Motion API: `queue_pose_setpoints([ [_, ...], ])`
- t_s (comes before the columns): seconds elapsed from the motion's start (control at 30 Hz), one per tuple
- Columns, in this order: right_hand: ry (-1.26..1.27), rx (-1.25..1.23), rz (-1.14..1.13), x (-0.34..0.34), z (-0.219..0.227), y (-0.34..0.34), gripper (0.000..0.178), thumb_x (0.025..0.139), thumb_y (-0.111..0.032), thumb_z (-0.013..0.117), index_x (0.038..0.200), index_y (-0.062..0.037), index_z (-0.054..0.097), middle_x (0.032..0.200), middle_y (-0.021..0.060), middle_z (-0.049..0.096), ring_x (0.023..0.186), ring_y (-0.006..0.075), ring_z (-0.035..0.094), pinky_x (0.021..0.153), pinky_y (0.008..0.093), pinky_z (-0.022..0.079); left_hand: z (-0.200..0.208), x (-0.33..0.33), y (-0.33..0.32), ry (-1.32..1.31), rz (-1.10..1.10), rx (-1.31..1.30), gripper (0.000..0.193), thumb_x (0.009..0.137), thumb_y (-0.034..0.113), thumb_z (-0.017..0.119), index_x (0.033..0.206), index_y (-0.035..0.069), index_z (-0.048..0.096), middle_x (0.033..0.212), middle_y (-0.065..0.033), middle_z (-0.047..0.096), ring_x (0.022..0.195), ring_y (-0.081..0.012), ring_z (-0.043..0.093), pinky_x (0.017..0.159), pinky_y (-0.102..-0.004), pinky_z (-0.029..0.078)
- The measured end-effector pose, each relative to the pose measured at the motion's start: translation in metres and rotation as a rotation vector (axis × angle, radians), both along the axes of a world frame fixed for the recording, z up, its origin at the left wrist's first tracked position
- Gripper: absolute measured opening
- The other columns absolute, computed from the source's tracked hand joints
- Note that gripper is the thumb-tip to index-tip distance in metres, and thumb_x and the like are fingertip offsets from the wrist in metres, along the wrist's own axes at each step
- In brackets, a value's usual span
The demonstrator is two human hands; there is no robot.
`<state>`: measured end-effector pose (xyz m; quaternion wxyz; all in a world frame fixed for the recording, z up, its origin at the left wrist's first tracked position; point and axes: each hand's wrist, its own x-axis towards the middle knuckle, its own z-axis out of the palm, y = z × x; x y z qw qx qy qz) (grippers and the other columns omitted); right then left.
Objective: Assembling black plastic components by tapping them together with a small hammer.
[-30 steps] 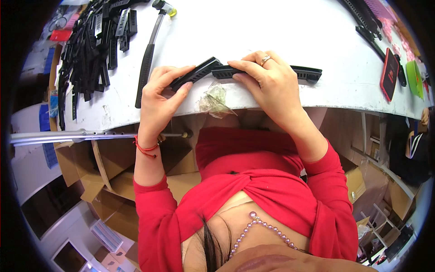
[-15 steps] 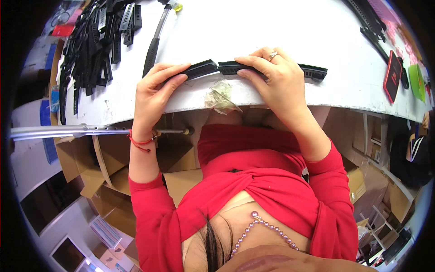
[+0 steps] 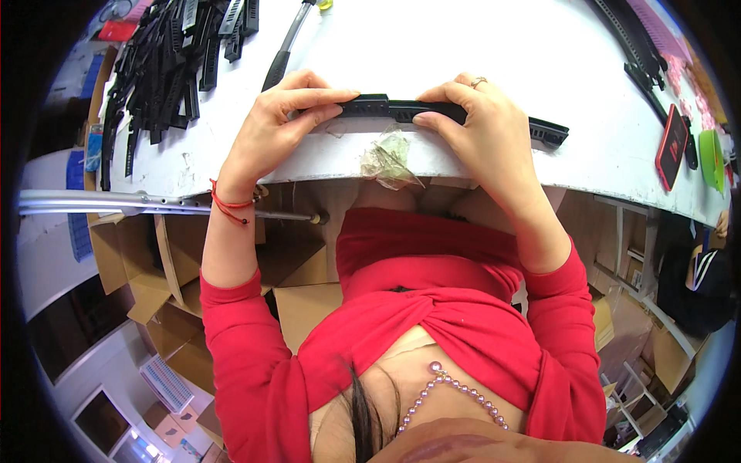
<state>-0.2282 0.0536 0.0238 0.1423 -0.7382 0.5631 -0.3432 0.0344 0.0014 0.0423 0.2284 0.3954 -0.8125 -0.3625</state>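
Near the front edge of the white table, my left hand [image 3: 289, 112] pinches a short black slotted plastic piece [image 3: 367, 105] between thumb and fingers. My right hand [image 3: 478, 119] grips a longer black slotted strip [image 3: 549, 132], whose right end sticks out past the palm. The two pieces meet end to end between my hands, nearly in one line. Whether they are locked together I cannot tell. Just below the joint lies a crumpled clear plastic scrap [image 3: 388, 160] at the table edge.
A heap of black slotted pieces [image 3: 166, 73] covers the table's left side. Beside it lies a hammer [image 3: 287, 50] with a black grip. At the right are long black strips [image 3: 633, 38], a red-edged phone [image 3: 672, 147] and a green object [image 3: 711, 160]. Cardboard boxes [image 3: 181, 332] stand below left.
The two black pieces, earlier angled with a small gap between their ends, now meet almost straight. My left hand has moved up and slightly right; its piece has levelled.
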Motion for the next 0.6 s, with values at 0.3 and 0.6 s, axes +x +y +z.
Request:
queue_pose_setpoints([
  [0.3,0.010,0.101,0.066,0.016,-0.001,-0.007,0.023,0.077,-0.027,0.077,0.094,-0.0119,0.076,0.088,0.0069,0.065,0.086,0.0255,0.065,0.075,0.0367,0.052,0.009,-0.010,0.012,-0.112,-0.007,-0.133,0.033,0.086,0.000,0.068,0.115,0.016,0.075,0.088,-0.0044,0.059,0.087,-0.0185,0.056,0.077,-0.0303,0.047],
  [0.6,-0.014,0.224,0.111,0.020,-0.001,-0.015,0.023,0.080,-0.026,0.074,0.094,-0.0084,0.074,0.096,0.0114,0.068,0.093,0.0308,0.066,0.082,0.0424,0.052,0.012,0.025,-0.003,-0.460,0.456,-0.644,0.049,0.084,0.033,0.078,0.115,-0.002,0.061,0.093,-0.0088,0.060,0.088,-0.0197,0.057,0.078,-0.0326,0.048],
])
